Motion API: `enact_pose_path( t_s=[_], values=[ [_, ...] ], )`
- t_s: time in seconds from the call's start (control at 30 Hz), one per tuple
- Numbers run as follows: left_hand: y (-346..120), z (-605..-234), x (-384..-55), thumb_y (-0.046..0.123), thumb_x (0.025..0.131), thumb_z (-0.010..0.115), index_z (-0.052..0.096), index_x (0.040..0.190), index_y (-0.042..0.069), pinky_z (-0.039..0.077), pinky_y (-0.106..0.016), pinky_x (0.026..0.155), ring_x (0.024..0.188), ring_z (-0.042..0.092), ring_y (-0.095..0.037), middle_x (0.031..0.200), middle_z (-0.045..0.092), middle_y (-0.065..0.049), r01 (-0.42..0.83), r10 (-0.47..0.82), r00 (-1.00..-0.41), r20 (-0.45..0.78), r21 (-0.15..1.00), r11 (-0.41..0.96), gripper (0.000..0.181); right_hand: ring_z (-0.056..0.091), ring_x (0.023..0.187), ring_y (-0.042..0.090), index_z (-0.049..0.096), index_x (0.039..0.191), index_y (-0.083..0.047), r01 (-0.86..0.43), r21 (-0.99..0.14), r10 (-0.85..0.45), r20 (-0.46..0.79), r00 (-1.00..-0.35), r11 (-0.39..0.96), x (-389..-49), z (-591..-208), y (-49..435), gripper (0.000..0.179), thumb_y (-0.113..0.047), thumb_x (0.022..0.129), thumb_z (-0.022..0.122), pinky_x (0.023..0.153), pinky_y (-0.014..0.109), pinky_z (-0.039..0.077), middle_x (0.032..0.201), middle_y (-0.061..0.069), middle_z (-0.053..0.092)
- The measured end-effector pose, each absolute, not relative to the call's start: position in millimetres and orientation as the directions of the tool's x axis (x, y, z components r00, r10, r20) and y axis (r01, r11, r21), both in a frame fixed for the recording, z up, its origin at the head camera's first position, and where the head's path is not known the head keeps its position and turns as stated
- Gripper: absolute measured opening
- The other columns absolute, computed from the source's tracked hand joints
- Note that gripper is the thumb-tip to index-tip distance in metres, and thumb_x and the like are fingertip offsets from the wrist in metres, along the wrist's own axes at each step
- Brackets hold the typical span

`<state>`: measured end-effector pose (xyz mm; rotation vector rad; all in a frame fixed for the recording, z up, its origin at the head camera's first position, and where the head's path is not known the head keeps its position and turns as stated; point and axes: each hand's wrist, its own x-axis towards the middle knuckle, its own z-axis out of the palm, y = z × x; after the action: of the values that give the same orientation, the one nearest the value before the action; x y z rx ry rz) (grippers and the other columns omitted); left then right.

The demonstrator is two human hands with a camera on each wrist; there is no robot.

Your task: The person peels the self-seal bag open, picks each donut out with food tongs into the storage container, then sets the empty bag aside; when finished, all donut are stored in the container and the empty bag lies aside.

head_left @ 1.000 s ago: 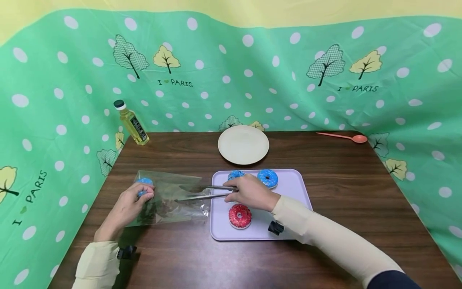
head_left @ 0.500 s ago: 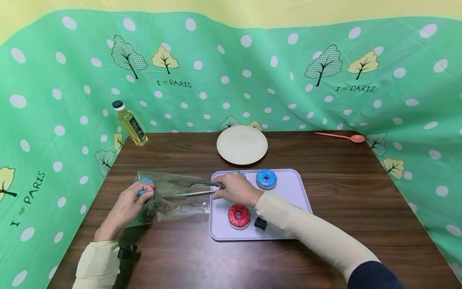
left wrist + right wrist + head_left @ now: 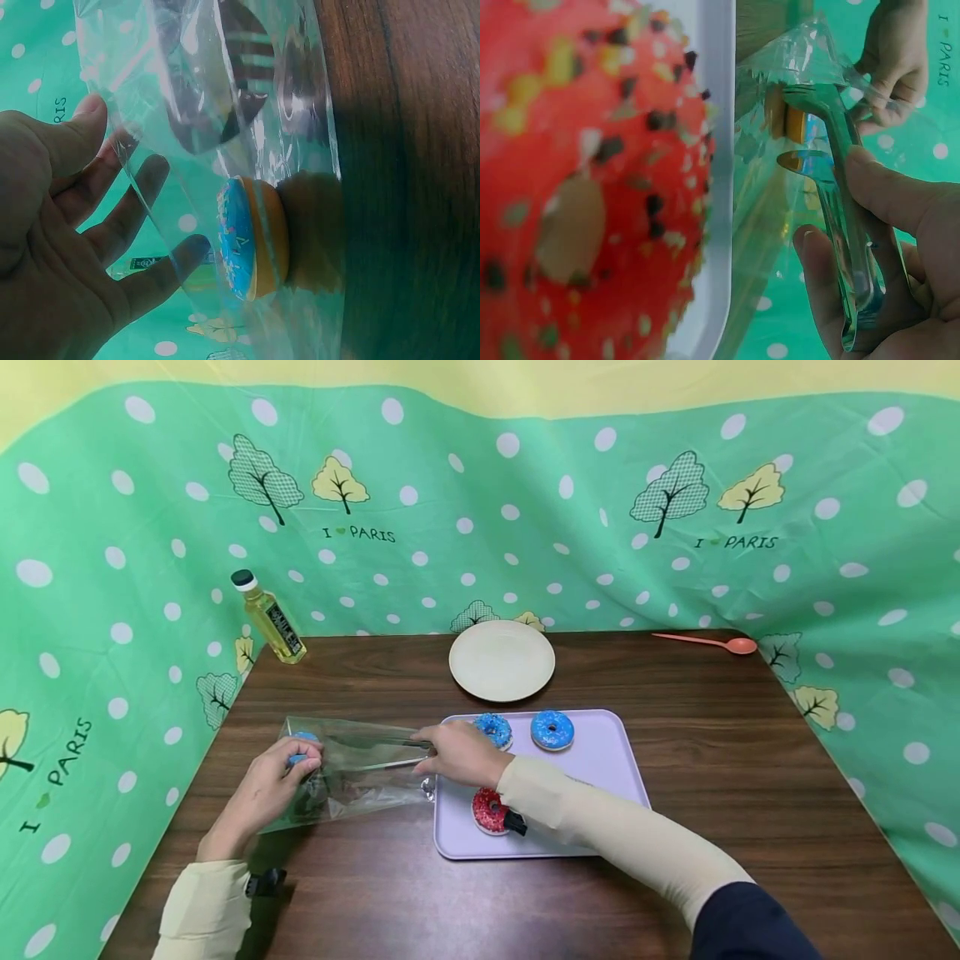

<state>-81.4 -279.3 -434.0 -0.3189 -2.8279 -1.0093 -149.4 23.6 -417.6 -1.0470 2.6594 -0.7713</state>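
Note:
A clear plastic bag (image 3: 352, 789) lies on the left of the table, and my left hand (image 3: 262, 785) pinches its far-left edge. Inside the bag, a blue-iced donut with sprinkles (image 3: 238, 240) stands on edge in the left wrist view. My right hand (image 3: 465, 753) grips metal tongs (image 3: 840, 150), whose ends reach into the bag toward that donut. One slotted tip shows through the film in the left wrist view. The tips are spread apart, with nothing between them. A red donut (image 3: 487, 810) lies under my right wrist, partly covered by a black wrist mount.
A lilac tray (image 3: 600, 777) holds the red donut and two blue donuts (image 3: 552, 730). Behind it stands a cream plate (image 3: 502, 660). An oil bottle (image 3: 277, 622) is at the back left, and a coral spoon (image 3: 738, 646) lies at the back right.
My right hand has moved left, carrying the tongs deeper into the bag and uncovering a blue donut on the tray. The left hand stays in place on the bag.

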Motion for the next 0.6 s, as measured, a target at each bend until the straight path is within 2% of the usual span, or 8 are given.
enact_pose_path(
  t_s=[0.1, 0.27, 0.5, 0.6],
  values=[
    [-280.2, -434.0, -81.3, 0.012, 0.102, 0.060, 0.062, 0.090, 0.011, 0.047, -0.044, 0.084, 0.109, 0.061, -0.032, 0.114, 0.065, -0.009, 0.240, 0.156, -0.970, 0.188, 0.609, 0.756, 0.013, 0.054, 0.061, 0.002, 0.068, 0.128, -0.005, -0.581, -0.540, -0.681, 0.020, -0.732, 0.609, -150.1, -419.6, 17.2, 0.051, -0.029, 0.085, 0.083, 0.068, 0.027, 0.048, 0.084, 0.000, 0.073],
    [-279.3, -433.6, -82.0, 0.011, 0.101, 0.061, 0.062, 0.089, 0.012, 0.047, -0.038, 0.082, 0.108, 0.062, -0.032, 0.114, 0.066, -0.010, 0.256, 0.161, -0.965, 0.207, 0.613, 0.747, 0.012, 0.050, 0.057, 0.003, 0.067, 0.126, -0.004, -0.591, -0.534, -0.678, 0.044, -0.733, 0.605, -150.8, -423.1, 7.2, 0.051, -0.027, 0.084, 0.084, 0.070, 0.027, 0.048, 0.068, -0.007, 0.062],
    [-277.5, -434.5, -83.4, 0.008, 0.099, 0.063, 0.061, 0.088, 0.011, 0.044, -0.028, 0.081, 0.106, 0.063, -0.031, 0.112, 0.067, -0.010, 0.290, 0.183, -0.955, 0.232, 0.609, 0.738, 0.012, 0.054, 0.062, 0.004, 0.069, 0.120, -0.004, -0.622, -0.511, -0.692, 0.073, -0.719, 0.593, -150.4, -424.3, -5.0, 0.044, -0.022, 0.084, 0.083, 0.069, 0.024, 0.048, 0.069, -0.009, 0.059],
    [-277.3, -434.8, -85.0, 0.008, 0.099, 0.063, 0.061, 0.089, 0.012, 0.043, -0.026, 0.081, 0.106, 0.063, -0.030, 0.112, 0.067, -0.009, 0.292, 0.189, -0.955, 0.229, 0.604, 0.742, 0.011, 0.053, 0.061, 0.006, 0.070, 0.111, -0.005, -0.636, -0.499, -0.698, 0.082, -0.711, 0.589, -151.6, -424.1, -9.8, 0.034, -0.022, 0.084, 0.081, 0.066, 0.024, 0.047, 0.068, -0.008, 0.057]
  ],
)
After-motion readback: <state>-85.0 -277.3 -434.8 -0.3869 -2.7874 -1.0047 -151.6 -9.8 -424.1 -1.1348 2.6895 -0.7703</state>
